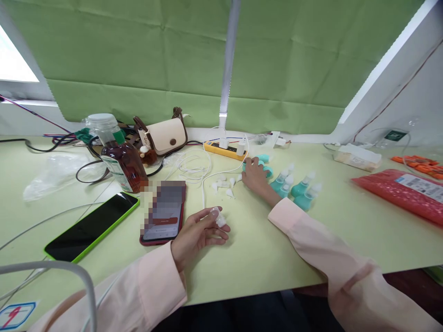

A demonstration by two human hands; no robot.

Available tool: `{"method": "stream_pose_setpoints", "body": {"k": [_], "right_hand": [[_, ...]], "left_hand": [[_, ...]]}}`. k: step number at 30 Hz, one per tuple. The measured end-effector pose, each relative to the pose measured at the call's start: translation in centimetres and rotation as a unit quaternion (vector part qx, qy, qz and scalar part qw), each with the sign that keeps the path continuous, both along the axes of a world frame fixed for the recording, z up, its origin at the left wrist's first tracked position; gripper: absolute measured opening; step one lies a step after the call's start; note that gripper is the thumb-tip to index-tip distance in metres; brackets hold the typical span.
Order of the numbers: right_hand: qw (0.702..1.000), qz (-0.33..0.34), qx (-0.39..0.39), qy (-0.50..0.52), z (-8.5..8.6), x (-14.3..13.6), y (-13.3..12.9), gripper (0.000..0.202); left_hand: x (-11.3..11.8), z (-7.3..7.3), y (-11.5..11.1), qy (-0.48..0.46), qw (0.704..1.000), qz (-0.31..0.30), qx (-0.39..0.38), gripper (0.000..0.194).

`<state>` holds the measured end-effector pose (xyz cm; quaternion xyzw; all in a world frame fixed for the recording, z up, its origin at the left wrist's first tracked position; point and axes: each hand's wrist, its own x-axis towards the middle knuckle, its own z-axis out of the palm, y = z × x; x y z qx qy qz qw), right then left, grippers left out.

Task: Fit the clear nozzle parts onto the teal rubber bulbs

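My left hand [202,230] pinches a small translucent white plastic piece [218,217] between thumb and fingers, just above the table. My right hand [256,177] reaches farther out, its fingers curled down over a teal squeeze bulb [267,171], mostly covered by the hand. Another teal bulb [263,158] lies just behind. To the right of that hand stand several teal bulbs with clear pointed nozzles [305,188], like small nasal aspirators. Between the hands, loose white nozzle tips and plastic pieces [224,183] are scattered on the table.
A red-cased phone [164,214] and a green-cased phone [92,228] lie left. Behind them stand a brown bottle [124,166] and a cream handbag [166,136]. A yellow power strip [224,151] with white cables sits at the back. A red package [398,196] lies right.
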<state>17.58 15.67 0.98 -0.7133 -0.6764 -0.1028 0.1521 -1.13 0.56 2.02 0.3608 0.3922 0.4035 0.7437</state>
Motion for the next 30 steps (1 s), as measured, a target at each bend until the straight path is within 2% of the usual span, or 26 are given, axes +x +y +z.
{"method": "stream_pose_setpoints", "body": {"k": [4, 8, 12, 15, 18, 20, 21, 23, 26, 30], "right_hand": [[1.0, -0.007, -0.003, 0.001, 0.1, 0.3, 0.0, 0.037], [1.0, 0.011, -0.003, 0.013, 0.5, 0.4, -0.1, 0.028], [0.997, 0.061, 0.017, 0.04, 1.5, 0.1, -0.9, 0.021], [0.989, 0.13, 0.038, 0.068, 2.3, -0.5, -2.7, 0.015], [0.967, 0.228, 0.024, 0.115, 2.4, -0.9, -5.8, 0.018], [0.915, 0.33, -0.035, 0.229, 1.8, -1.0, -8.0, 0.032], [0.893, 0.357, -0.061, 0.266, 1.5, -1.0, -8.9, 0.038], [0.865, 0.398, -0.096, 0.289, 0.8, -1.0, -10.3, 0.035], [0.861, 0.43, -0.091, 0.255, 0.3, -1.2, -11.3, 0.022], [0.86, 0.45, -0.076, 0.227, 0.5, -1.2, -12.1, 0.019]], "left_hand": [[0.0, 0.0, 0.0, 0.002, 1.0, -0.004, 0.001, 0.04], [0.0, 0.1, 0.0, 0.005, 1.0, -0.002, 0.003, 0.039], [0.0, 0.1, 0.1, 0.016, 0.999, 0.027, 0.01, 0.035], [-0.1, -0.1, 0.1, 0.02, 0.998, 0.044, 0.025, 0.026], [-0.2, -0.2, 0.1, 0.014, 0.996, 0.076, 0.037, 0.023], [-0.2, -0.1, 0.1, 0.008, 0.992, 0.116, 0.055, 0.021], [-0.2, -0.1, 0.1, 0.006, 0.989, 0.131, 0.066, 0.019], [-0.2, 0.0, 0.1, 0.007, 0.987, 0.141, 0.082, 0.017], [-0.2, 0.0, 0.1, 0.013, 0.988, 0.125, 0.089, 0.018], [-0.2, 0.0, 0.0, 0.021, 0.991, 0.096, 0.092, 0.02]]}}
